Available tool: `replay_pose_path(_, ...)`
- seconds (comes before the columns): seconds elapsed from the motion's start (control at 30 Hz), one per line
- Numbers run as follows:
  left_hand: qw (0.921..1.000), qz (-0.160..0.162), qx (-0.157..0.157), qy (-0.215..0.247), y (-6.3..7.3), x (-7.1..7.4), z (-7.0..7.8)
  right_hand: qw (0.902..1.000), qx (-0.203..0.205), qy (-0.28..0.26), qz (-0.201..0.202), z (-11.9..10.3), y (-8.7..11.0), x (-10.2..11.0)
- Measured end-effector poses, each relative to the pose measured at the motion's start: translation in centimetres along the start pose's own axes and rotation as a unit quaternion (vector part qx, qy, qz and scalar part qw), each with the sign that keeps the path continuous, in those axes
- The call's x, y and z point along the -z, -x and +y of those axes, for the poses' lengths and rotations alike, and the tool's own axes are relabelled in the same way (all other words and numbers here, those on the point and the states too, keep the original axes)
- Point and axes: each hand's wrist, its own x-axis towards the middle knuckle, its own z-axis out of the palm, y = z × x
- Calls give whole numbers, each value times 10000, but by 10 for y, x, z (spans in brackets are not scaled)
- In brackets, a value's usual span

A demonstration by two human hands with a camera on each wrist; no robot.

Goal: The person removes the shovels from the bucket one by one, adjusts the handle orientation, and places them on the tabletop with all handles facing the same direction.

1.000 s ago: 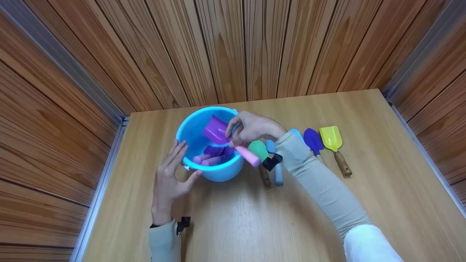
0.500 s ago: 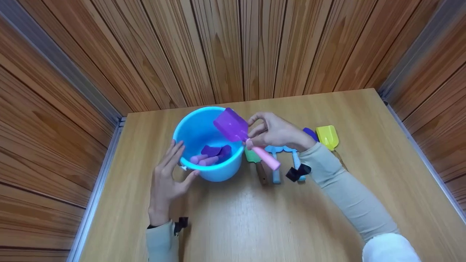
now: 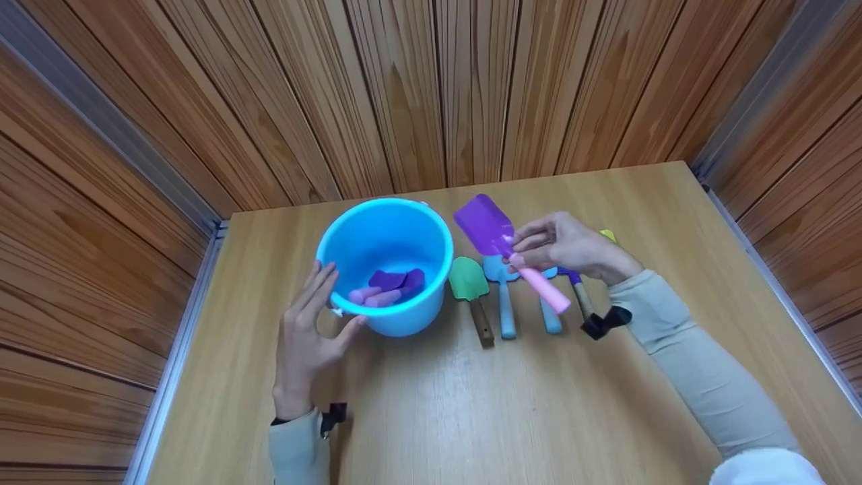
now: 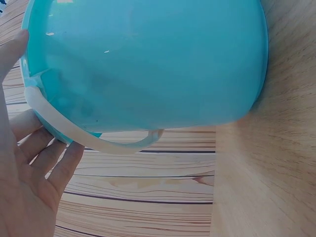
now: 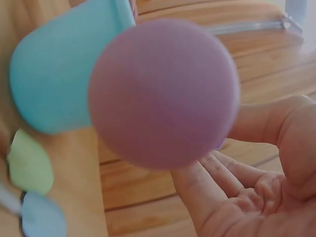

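My right hand [image 3: 572, 246] pinches a toy shovel with a purple blade [image 3: 483, 224] and pink handle [image 3: 544, 288], held in the air right of the bucket. In the right wrist view the round end of the handle [image 5: 165, 94] covers much of the hand. A light blue bucket [image 3: 416, 322] stands on the table. Its rim is touched by the spread, fairly straight fingers and thumb of my left hand [image 3: 306, 343]. Purple toy tools with light purple handles [image 3: 384, 296] lie inside the bucket. The left wrist view shows its pale carrying handle [image 4: 74, 129] hanging down.
Right of the bucket lie a green shovel [image 3: 469, 279] with a brown handle and a light blue tool [image 3: 506, 310]. Another blue-handled tool [image 3: 550, 316], a dark blue shovel [image 3: 579, 289] and a yellow one [image 3: 608, 235] are partly hidden by my right hand. Wood-panelled walls enclose the table.
My right hand has lifted the purple shovel out of the bucket and carried it right, over the tools on the table. My left hand stays at the bucket rim.
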Motion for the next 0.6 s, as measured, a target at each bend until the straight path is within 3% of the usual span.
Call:
replay_pose_path(0.47,9999,94,-79,-98,1,-1,-2,9964,-458,-163,698,45,26,49)
replay_pose_path(0.6,9999,102,-100,-72,1,-2,-1,9942,-638,7,865,61,33,65)
